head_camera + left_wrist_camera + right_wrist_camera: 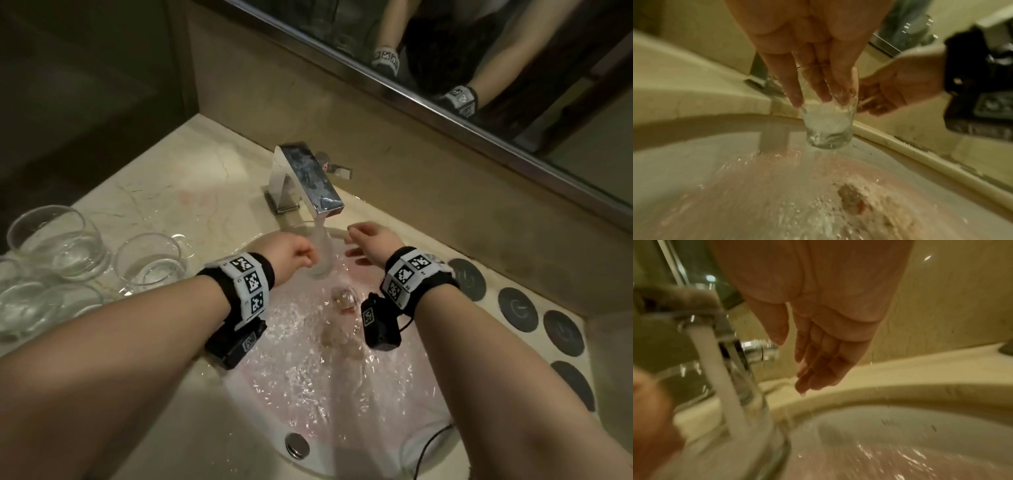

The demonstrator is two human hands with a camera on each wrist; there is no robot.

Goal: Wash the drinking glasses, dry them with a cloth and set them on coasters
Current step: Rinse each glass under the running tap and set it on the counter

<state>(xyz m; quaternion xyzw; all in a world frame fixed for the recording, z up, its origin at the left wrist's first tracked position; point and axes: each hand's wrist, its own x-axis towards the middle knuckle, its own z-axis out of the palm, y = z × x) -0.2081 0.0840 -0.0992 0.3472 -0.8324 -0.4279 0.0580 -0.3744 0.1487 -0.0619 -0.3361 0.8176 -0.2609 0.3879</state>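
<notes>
My left hand grips a clear drinking glass and holds it upright under the running tap. In the left wrist view my fingers lie down the side of the glass, which is full of churning water. My right hand hovers open just right of the stream, holding nothing; its wet fingers hang straight, apart from the blurred glass. Several clear glasses stand on the counter at the left. Several dark round coasters lie in a row right of the sink. No cloth is in view.
The white sink holds flowing water and pinkish residue around the drain. A mirror and the wall run close behind the tap. The tap's lever points right. The marble counter is wet near the glasses.
</notes>
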